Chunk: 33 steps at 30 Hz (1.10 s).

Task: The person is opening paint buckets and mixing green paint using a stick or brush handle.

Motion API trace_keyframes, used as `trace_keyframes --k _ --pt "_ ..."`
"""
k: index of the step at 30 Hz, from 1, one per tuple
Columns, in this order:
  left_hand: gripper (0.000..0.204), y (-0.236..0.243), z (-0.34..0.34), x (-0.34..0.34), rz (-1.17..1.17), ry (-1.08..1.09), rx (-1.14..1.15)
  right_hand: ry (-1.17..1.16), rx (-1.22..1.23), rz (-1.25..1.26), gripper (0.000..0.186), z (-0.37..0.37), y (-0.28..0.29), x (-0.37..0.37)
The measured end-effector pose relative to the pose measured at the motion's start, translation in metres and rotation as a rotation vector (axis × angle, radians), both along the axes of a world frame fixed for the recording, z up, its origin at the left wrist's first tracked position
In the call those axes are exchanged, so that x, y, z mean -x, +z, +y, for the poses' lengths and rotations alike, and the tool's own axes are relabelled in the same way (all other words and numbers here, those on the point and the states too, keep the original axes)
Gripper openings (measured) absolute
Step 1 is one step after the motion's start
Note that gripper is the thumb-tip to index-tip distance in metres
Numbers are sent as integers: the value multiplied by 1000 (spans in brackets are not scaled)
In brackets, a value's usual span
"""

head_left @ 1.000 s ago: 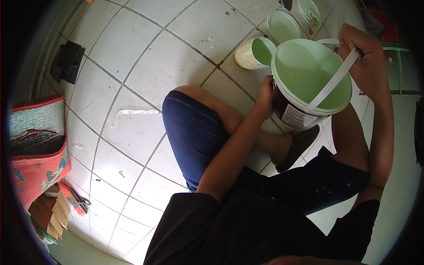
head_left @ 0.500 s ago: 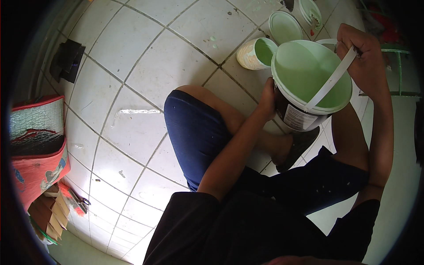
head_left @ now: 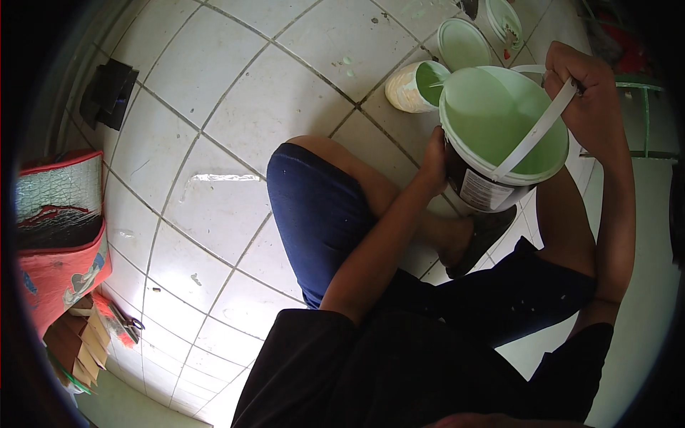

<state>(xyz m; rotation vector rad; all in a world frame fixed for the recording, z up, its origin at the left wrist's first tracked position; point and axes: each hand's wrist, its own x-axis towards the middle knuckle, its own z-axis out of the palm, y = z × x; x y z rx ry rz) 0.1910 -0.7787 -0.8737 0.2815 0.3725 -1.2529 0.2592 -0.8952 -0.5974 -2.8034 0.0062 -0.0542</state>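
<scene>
I hold a bucket of pale green liquid, dark outside with a white rim and label, tilted toward a cream container on the floor with green inside. A thin pale green streak runs from the bucket's lip into that container. My left hand is closed on the bucket's side. My right hand grips the white handle. Behind the container lie a round green-coated lid and another lid with something red beside it.
I sit cross-legged on a tiled floor. At left are a dark flat object, a red insulated bag, cardboard pieces and a red-and-grey tool. A green metal frame stands at right.
The bucket has shifted very slightly downward with my hands, and a thin streak at its lip toward the container now shows. Both grips are unchanged.
</scene>
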Motion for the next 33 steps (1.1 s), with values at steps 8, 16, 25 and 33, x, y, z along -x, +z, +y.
trace_keyframes --k 8,16,25,33 --pt "66 -10 -6 5 -77 34 23 4 34 4 28 2 1 -1" --pt "66 -5 -2 4 -79 50 31 -6 29 20 28 4 1 -1" --pt "65 -6 -3 6 -60 23 23 -4 20 61 29 4 3 -2" --pt "63 -9 -2 5 -79 49 19 7 60 57 30 4 3 -4"
